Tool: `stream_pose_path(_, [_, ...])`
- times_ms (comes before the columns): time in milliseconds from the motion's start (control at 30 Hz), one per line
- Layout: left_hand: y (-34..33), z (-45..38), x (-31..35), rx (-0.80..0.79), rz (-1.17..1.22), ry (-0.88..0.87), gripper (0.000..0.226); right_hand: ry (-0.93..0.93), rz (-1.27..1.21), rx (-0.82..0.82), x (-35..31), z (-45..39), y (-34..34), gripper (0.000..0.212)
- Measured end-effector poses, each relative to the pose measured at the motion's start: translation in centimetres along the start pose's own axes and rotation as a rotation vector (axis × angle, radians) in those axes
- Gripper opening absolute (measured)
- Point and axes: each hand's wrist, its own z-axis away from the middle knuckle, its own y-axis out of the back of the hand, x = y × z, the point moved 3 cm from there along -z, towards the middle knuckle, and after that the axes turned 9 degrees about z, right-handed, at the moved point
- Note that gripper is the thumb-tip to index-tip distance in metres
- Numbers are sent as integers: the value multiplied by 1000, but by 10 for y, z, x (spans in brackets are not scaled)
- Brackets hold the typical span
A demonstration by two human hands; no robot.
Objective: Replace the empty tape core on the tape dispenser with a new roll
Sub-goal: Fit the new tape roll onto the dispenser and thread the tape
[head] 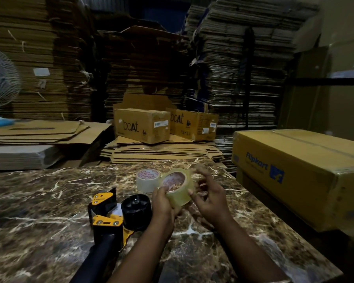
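- Hands meet over a brown marbled tabletop (49, 201), both on a roll of clear packing tape (178, 187) held tilted above the surface, its red-printed core facing up and left.
- Left hand (163, 203) grips the roll from below, thumb lying on the inner edge of the core.
- Right hand (208, 198) has its fingers curled around the roll's right side, fingertips on the outer tape surface.
- Second roll, a whitish tape roll (146, 179), stands on the table just behind and left of the held one; whether they touch is unclear.
- Tape dispenser (110, 217), yellow and black, lies on the table to the left of the left wrist, its black handle (98, 256) pointing toward the viewer.
- Black spool hub (136, 209) of the dispenser stands bare, with no roll or core on it.
- Flipkart carton (294, 170) sits at the right edge; two boAt boxes (142, 125) rest on flattened cardboard (161, 153) behind the table, and a fan (0, 82) stands at far left.
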Motion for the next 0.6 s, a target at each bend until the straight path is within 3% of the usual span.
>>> stream_pose_path(133, [-8,11,2,-11,165,104,16,-379,-211,208,9,-3,0,34])
stream_pose_path(233, [-15,21,1,-46,235,186,14,-628,-524,169,21,-4,-7,26])
stream_pose_path(400, [-19,26,-7,-97,332,331,38,-673,-870,-91,9,0,-30,80])
stream_pose_path(500, [-21,30,-11,-152,348,403,45,-635,-955,-136,1,3,-38,86])
stream_pose_path(600, [-18,26,-14,-165,200,394,49,-635,-965,-83,1,0,-35,85])
